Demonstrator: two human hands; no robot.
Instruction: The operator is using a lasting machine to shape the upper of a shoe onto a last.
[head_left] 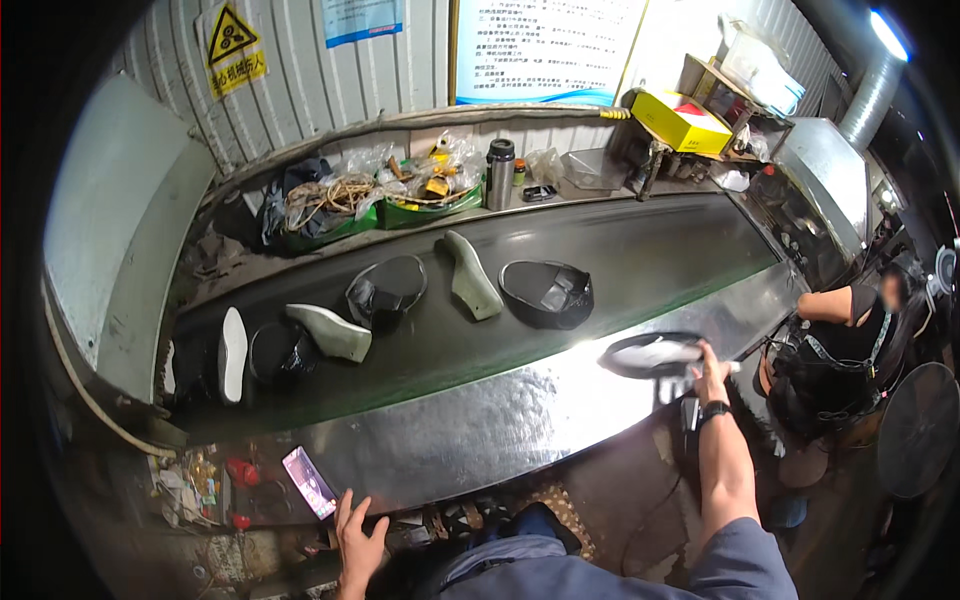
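Note:
My right hand (712, 380), wearing a dark wrist band, grips the end of a black-rimmed shoe piece with a white middle (655, 354). Motion blurs the piece over the metal table's right part, so its exact kind cannot be made out. My left hand (360, 535) has its fingers spread at the table's near edge, holding nothing. Just beyond those fingers lies a phone with a lit screen (310, 482). Across the dark belt lie grey-green shoe lasts (472, 278), black shoe uppers (548, 293) and a white sole-shaped piece (232, 355).
Behind the belt stand green bags of scraps (430, 205), a steel flask (500, 174) and a yellow box (682, 122) on a rack. Metal housings (120, 230) flank the belt. Another person (845, 325) sits at the right. Small items fill a tray (205, 485) at left.

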